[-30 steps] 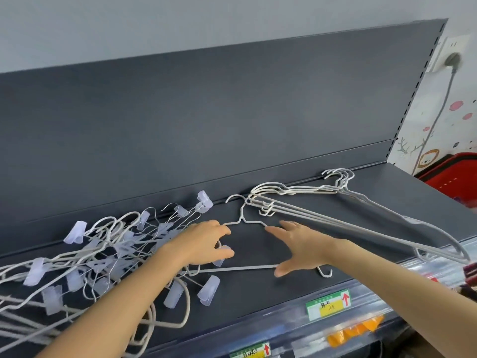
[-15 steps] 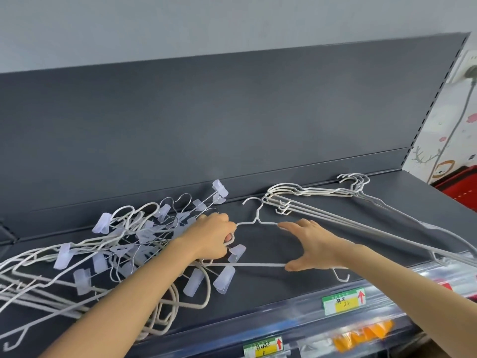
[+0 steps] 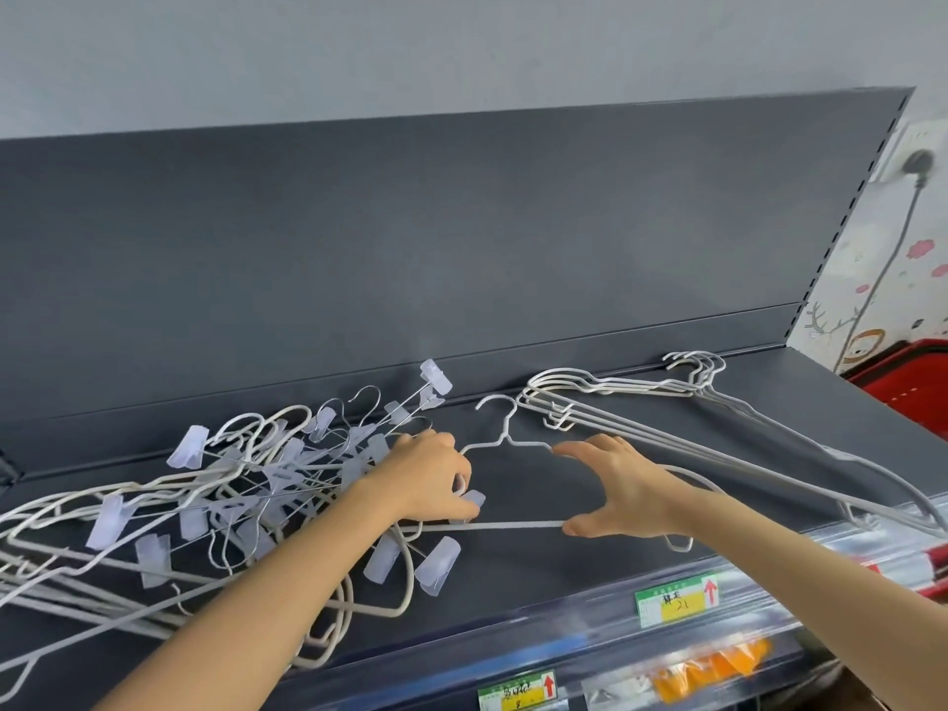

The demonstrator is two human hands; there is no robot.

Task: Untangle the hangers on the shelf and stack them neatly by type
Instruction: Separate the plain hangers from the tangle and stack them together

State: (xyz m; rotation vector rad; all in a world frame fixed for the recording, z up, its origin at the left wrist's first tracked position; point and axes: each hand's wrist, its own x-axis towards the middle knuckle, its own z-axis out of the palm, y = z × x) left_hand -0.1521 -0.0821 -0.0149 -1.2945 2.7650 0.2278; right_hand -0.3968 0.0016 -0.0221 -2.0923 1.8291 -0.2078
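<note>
The dark grey matte metal shelf (image 3: pixel 513 582) fills your view, its flat upright back panel (image 3: pixel 410 248) rising behind it. Across the shelf's left half sprawls a tangled heap of white coated hangers and thin steel clip hangers (image 3: pixel 241 505), their frosted translucent plastic clips sticking out at all angles. Some of its loops reach the shelf's front edge and lie under your left forearm.

At the back right lies a neat stack of thin white wire hangers (image 3: pixel 641 436), nested with their hooks together near the back panel and their long bars slanting toward the front right corner.

Between these two groups lies a single thin white wire hanger (image 3: pixel 513 526), flat on the shelf with its hook pointing at the back panel. Your left hand (image 3: pixel 428 479) has its fingers curled round this hanger's left shoulder, right against the heap, with one clip showing beneath them. Your right hand (image 3: pixel 626 490) is spread wide, with straight fingers touching the right shoulder and the thumb resting on the bottom bar.

A red plastic basket (image 3: pixel 908 377) sits beyond the shelf's right end. A green and yellow price label with a red arrow (image 3: pixel 677 600) is fixed to the glossy front rail.
</note>
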